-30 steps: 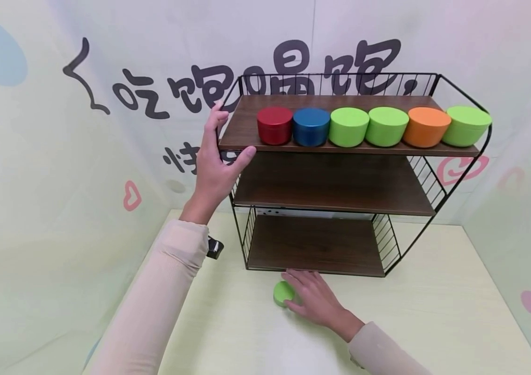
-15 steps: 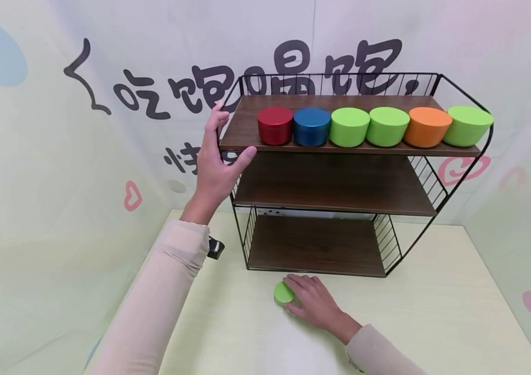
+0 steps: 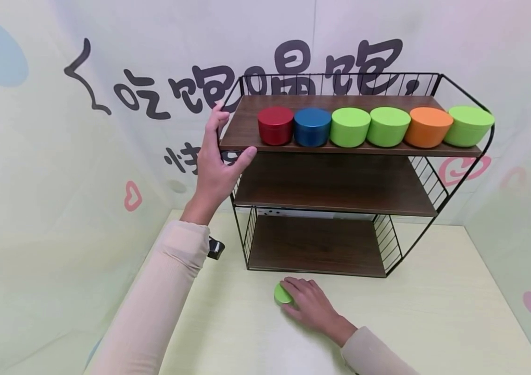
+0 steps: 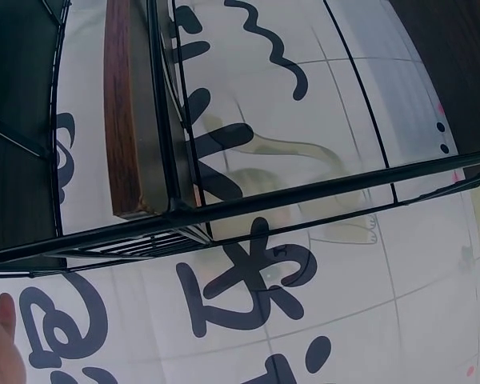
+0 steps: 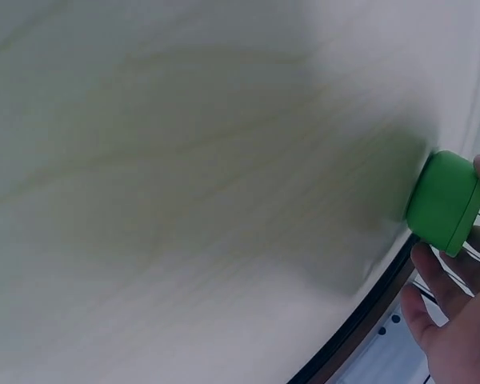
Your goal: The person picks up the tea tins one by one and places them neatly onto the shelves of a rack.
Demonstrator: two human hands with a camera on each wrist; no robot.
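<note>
A black wire rack point(image 3: 336, 179) with three dark wood shelves stands on the table. My left hand point(image 3: 214, 161) grips its upper left corner, thumb along the front edge and fingers around the side. In the left wrist view only a bit of that hand point(image 4: 4, 352) shows beside the black frame. On the table before the rack sits a small round green tin point(image 3: 281, 295). My right hand point(image 3: 312, 307) holds it from the right. The right wrist view shows thumb and fingers on either side of this green tin point(image 5: 444, 200), which touches the tabletop.
Along the front of the top shelf stand a red tin point(image 3: 275, 126), a blue tin point(image 3: 312, 128), an orange tin point(image 3: 428, 128) and several green tins point(image 3: 350, 128). A wall sheet point(image 3: 106, 172) with black characters hangs behind. A small black object point(image 3: 215, 248) lies beside my left sleeve.
My right hand has drawn back slightly toward me and its fingers have come in around the green tin. My left hand stays on the rack; the tins on top have not moved.
</note>
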